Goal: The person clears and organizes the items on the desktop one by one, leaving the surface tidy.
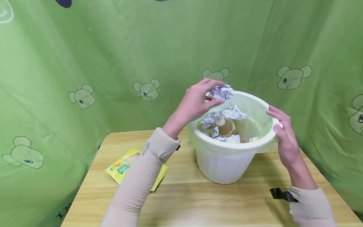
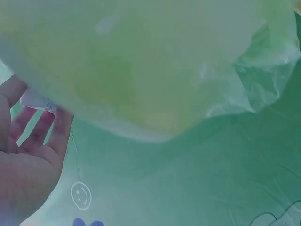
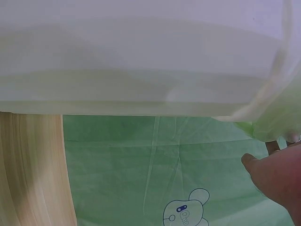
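My left hand [image 1: 195, 101] pinches a crumpled paper ball [image 1: 222, 92] between thumb and fingers, over the far left rim of a white trash bin [image 1: 227, 167]. In the left wrist view, the paper ball [image 2: 37, 100] shows partly behind the bin's edge. With fingers and thumb at the right side of the rim, my right hand [image 1: 287, 138] grips the bin, which leans slightly. A pale green liner bag [image 1: 256, 112] covers the inside and folds over the rim. Inside lie a brown bottle [image 1: 227, 127], its cap upward, and several crumpled papers [image 1: 233, 112].
A yellow plastic packet [image 1: 122, 164] lies on the wooden table [image 1: 193, 201] at the left, partly hidden under my left forearm. Green curtains [image 1: 170, 47] with bear drawings hang behind the table and at both sides. A black strap [image 1: 283, 194] sticks out from my right cuff.
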`<state>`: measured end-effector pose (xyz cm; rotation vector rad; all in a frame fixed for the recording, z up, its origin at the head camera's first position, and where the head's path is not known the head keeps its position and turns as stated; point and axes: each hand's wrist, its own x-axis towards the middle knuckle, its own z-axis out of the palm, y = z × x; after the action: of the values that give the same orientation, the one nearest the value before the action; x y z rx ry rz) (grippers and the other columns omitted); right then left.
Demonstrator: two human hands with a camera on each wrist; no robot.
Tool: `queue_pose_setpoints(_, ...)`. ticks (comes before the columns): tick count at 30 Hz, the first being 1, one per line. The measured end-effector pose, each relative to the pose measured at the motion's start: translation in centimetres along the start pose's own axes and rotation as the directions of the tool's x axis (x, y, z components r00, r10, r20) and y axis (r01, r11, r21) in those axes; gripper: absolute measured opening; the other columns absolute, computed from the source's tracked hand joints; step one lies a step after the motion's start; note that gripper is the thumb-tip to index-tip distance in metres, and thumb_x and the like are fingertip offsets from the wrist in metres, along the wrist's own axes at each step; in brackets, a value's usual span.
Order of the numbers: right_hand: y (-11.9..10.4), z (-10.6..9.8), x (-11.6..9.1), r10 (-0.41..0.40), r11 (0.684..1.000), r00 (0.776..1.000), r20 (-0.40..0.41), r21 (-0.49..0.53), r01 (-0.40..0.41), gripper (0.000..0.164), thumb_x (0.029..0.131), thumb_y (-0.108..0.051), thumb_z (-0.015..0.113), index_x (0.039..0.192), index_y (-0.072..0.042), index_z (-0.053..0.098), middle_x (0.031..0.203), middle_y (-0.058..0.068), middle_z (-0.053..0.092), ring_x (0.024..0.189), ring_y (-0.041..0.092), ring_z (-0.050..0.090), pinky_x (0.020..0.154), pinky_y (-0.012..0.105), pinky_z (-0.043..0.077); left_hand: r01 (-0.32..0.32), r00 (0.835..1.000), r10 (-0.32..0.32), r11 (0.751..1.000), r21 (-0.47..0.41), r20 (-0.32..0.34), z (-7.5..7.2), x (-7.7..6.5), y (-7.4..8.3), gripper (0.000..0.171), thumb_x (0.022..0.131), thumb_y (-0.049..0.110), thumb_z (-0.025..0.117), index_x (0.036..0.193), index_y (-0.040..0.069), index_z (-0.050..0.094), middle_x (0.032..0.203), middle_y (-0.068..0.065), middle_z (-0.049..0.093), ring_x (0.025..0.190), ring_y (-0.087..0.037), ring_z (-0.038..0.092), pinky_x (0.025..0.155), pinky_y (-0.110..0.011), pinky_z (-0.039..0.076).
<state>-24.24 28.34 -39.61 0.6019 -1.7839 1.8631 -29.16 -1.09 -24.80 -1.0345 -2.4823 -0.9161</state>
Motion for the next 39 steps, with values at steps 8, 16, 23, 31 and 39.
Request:
queue_pose_setpoints(8, 0.0, 0.0, 0.0, -0.009, 1.0, 1.0, 0.003, 0.01, 0.009, 0.048, 0.103, -0.011, 0.038, 0.147, 0.002, 0.053, 0.16, 0.006, 0.036, 0.148, 0.023, 0.027, 0.118, 0.02, 0.028, 0.002, 0.999, -0.002, 1.0, 0.006, 0.053, 1.1, 0.1, 0.6, 0.055, 0.095, 0.026, 0.076, 0.146, 0.016, 0.057, 0.137, -0.002, 0.062, 0.113, -0.014, 0.066, 0.092, -0.016, 0.057)
queue_pose_setpoints(16, 0.0, -0.1, -0.1, -0.01, 1.0, 1.0, -0.001, 0.016, 0.01, 0.048, 0.103, -0.011, 0.038, 0.146, 0.002, 0.053, 0.16, 0.006, 0.036, 0.148, 0.024, 0.026, 0.118, 0.02, 0.028, 0.002, 0.99, -0.002, 1.0, 0.005, 0.142, 2.1, 0.4, 1.0, 0.062, 0.096, 0.027, 0.075, 0.152, 0.018, 0.051, 0.149, -0.001, 0.054, 0.126, -0.013, 0.061, 0.103, -0.017, 0.052)
queue_pose_setpoints(23, 0.1, -0.2, 0.0, -0.003, 1.0, 1.0, 0.003, 0.022, 0.003, 0.048, 0.103, -0.012, 0.039, 0.147, 0.001, 0.053, 0.161, 0.007, 0.035, 0.149, 0.024, 0.025, 0.118, 0.02, 0.029, -0.027, 0.975, 0.042, 0.997, -0.069, 0.22, 3.1, 0.4, 1.0, 0.068, 0.095, 0.024, 0.076, 0.155, 0.016, 0.046, 0.158, -0.004, 0.047, 0.144, -0.017, 0.049, 0.104, -0.012, 0.05)
queue_pose_setpoints(31, 0.0, -0.1, 0.0, -0.004, 1.0, 1.0, 0.004, 0.016, 0.004, 0.048, 0.103, -0.012, 0.039, 0.147, 0.001, 0.053, 0.161, 0.006, 0.035, 0.149, 0.024, 0.025, 0.118, 0.019, 0.029, -0.041, 0.977, 0.053, 0.997, -0.061, 0.204, 3.1, -0.2, 0.4, 0.067, 0.095, 0.024, 0.076, 0.155, 0.016, 0.047, 0.158, -0.004, 0.047, 0.142, -0.02, 0.05, 0.097, -0.011, 0.053)
queue_pose_setpoints(39, 0.1, -0.1, 0.0, -0.004, 1.0, 1.0, 0.001, 0.017, 0.003, 0.048, 0.103, -0.012, 0.039, 0.147, 0.001, 0.053, 0.16, 0.006, 0.036, 0.149, 0.025, 0.024, 0.122, 0.022, 0.024, -0.051, 0.981, 0.052, 0.999, -0.011, 0.189, 3.0, -0.6, 0.0, 0.065, 0.095, 0.029, 0.076, 0.153, 0.018, 0.049, 0.155, -0.003, 0.051, 0.136, -0.019, 0.055, 0.101, -0.015, 0.053)
